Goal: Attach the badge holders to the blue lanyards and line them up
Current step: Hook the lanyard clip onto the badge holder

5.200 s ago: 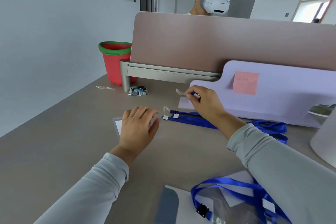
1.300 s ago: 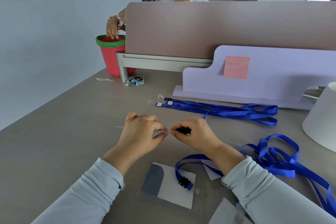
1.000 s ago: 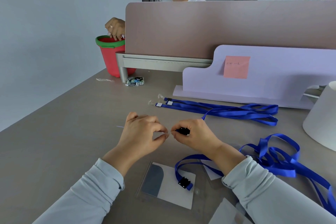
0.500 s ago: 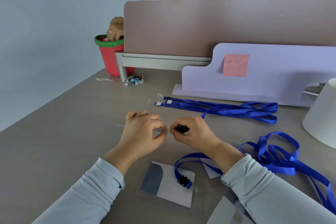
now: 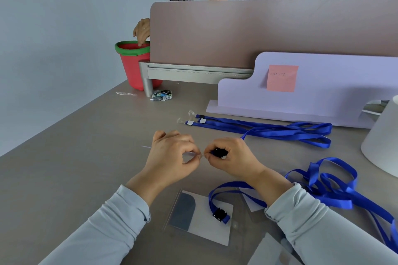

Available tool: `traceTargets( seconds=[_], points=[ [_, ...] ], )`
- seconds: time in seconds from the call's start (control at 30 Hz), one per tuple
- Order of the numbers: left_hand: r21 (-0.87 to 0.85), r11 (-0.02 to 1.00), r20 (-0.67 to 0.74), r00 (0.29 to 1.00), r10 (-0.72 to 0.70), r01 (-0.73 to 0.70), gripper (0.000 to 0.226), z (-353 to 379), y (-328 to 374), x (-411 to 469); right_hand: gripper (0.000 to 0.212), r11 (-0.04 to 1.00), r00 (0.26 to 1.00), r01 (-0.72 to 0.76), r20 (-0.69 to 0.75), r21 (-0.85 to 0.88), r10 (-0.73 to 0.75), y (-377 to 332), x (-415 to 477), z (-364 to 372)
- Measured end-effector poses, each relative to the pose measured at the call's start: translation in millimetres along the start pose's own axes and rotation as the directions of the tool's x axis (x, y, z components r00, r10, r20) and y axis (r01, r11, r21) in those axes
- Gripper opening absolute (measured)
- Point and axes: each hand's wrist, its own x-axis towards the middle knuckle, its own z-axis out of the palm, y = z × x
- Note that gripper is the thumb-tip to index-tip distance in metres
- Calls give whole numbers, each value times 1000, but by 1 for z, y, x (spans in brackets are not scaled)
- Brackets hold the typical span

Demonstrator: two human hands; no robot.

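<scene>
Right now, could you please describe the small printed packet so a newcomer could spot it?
Start at the red bucket with the green rim, far left on the desk, then the grey metal leg before it. The packet lies just right of that leg; unlike the clear plastic scrap to the left, it is boxy and dark-printed.

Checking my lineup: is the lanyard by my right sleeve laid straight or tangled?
Tangled: the lanyard loops and crosses over itself beside the right sleeve, not straight.
</scene>
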Motion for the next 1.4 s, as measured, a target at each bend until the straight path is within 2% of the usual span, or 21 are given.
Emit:
traceTargets(
  seconds=[0.17,0.33,0.47,0.67,0.87,1.0,1.07,1.27,1.4],
  points=[
    [13,1000,-3,1000,11,-11,8,-1,4,0,8,1000,1000,-1,-2,-14,1,1,0,1],
    [23,1000,-6,1000,16,-15,25,0,8,0,7,999,1000,-22,-2,-24,22,-1,-1,0],
    [28,999,-19,1000,-17,17,30,0,9,2,6,994,994,-107,-34,22,107,-5,1,-6],
    [2,996,-96,992,-85,86,32,-11,18,10,3,995,996,-69,-61,-78,64,-18,7,-21],
    [-149,987,-50,996,-70,61,29,-19,47,28,6,990,994,-63,-95,-129,50,-29,-10,-57],
    [-407,909,50,996,-74,88,8,-21,79,48,6,985,981,-102,-181,-137,76,-33,-36,-93],
    [-466,881,90,995,-40,78,4,-20,99,56,8,985,972,-120,-217,-124,91,-33,-52,-111],
    [-507,859,138,990,1,70,2,1,161,71,24,941,900,-263,-405,-210,161,-23,-112,-163],
    [-473,880,176,983,62,29,6,19,205,74,20,881,811,-426,-519,-208,270,-10,-170,-196]
  ],
)
